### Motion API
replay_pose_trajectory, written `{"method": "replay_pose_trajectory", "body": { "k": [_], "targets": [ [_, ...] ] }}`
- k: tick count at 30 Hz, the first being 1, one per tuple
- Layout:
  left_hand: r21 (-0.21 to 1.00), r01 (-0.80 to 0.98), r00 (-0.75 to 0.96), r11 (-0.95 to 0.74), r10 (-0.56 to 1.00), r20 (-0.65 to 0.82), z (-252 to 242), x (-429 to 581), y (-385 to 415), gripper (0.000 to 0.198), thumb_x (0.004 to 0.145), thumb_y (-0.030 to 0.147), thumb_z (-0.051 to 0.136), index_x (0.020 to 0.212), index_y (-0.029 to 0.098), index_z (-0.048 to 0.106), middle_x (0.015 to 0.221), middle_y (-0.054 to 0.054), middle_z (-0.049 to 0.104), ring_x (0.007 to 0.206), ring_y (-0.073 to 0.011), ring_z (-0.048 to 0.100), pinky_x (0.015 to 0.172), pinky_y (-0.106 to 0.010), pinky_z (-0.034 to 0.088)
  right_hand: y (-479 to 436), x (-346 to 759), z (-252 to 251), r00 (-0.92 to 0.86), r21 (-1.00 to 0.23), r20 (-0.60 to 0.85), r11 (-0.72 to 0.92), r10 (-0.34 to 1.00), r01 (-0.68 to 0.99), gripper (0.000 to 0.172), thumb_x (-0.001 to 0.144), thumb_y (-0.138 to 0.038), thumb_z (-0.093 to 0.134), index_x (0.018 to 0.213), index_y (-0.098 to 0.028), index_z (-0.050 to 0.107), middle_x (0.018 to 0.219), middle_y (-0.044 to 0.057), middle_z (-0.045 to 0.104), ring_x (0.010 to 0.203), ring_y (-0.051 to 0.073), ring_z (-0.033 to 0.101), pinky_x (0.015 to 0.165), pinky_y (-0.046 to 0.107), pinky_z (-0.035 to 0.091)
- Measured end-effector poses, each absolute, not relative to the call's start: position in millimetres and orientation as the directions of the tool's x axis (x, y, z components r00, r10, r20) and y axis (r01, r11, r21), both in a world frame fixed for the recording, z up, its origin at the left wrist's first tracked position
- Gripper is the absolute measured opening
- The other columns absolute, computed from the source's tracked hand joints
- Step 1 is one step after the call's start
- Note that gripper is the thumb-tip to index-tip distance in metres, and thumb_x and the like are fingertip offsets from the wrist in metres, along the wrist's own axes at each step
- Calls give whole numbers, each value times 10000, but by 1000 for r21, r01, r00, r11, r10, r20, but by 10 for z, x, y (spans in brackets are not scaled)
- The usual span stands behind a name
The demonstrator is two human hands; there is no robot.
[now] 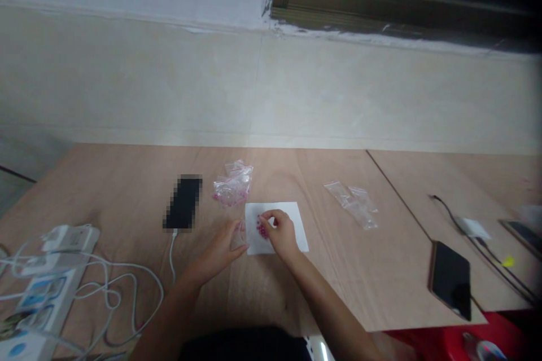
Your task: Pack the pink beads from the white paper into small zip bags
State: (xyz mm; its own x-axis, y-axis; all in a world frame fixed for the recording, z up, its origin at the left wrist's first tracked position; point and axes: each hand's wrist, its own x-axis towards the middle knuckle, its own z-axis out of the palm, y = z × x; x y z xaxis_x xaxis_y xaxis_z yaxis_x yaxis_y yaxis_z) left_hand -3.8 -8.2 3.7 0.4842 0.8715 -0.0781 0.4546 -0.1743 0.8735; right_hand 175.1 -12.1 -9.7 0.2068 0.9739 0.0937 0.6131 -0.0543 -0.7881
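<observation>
A small heap of dark pink beads (262, 230) lies on a white sheet of paper (300, 231). Over the heap, my right hand (282, 231) has its thumb and forefinger pinched together; whatever may be between the tips is too small to make out. At the paper's left edge, my left hand (224, 248) grips a small clear plastic bag (240, 231) between thumb and fingers. Behind the left hand lie clear zip bags (234, 185) with pink beads in them.
More clear zip bags (353, 204) lie to the right. A blurred-out phone (184, 203) charges at the left, near a power strip (55, 287) with tangled white cables (114, 276). Another phone (451, 279) lies near the front right edge. A wall (169, 84) stands behind the table.
</observation>
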Motion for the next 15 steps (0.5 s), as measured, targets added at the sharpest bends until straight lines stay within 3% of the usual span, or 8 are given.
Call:
{"method": "replay_pose_trajectory", "body": {
  "k": [4,7,9,12,15],
  "targets": [
    [880,445,484,-164,872,-82,-41,-9,-100,412,703,191,626,1092,190,492,1096,-86,583,1037,-254,543,927,-412,422,-278,1678,25,71,-874,170,117,983,472,115,775,-288,594,738,-225,683,746,22,671,747,173,579,758,317,428],
    [878,453,463,-154,882,-84,-36,-21,-106,419,697,212,635,1092,203,495,1094,-78,591,1025,-255,552,922,-414,427,-199,1674,-75,239,-868,108,-25,965,497,163,804,-275,540,828,-184,673,747,42,656,702,171,566,672,290,437],
    [868,475,448,-145,889,-96,-2,-44,-103,389,703,226,631,1071,204,506,1071,-76,599,1016,-257,556,913,-418,431,-82,1693,-196,305,-800,89,-115,948,590,172,792,-225,539,881,-146,663,779,70,650,737,186,559,661,284,428],
    [852,502,439,-145,892,-108,57,-79,-82,350,710,237,621,1040,191,516,1047,-85,601,1012,-258,554,902,-425,435,80,1717,-349,260,-698,92,-124,961,705,131,753,-158,560,806,-141,678,799,97,653,817,215,544,705,293,407],
    [844,512,433,-161,896,-93,93,-89,-48,350,706,228,617,1038,189,514,1045,-81,600,998,-248,556,896,-425,437,138,1732,-372,232,-686,96,-105,968,720,129,745,-143,559,689,-163,673,754,87,657,808,218,540,718,300,394]
  ]
}}
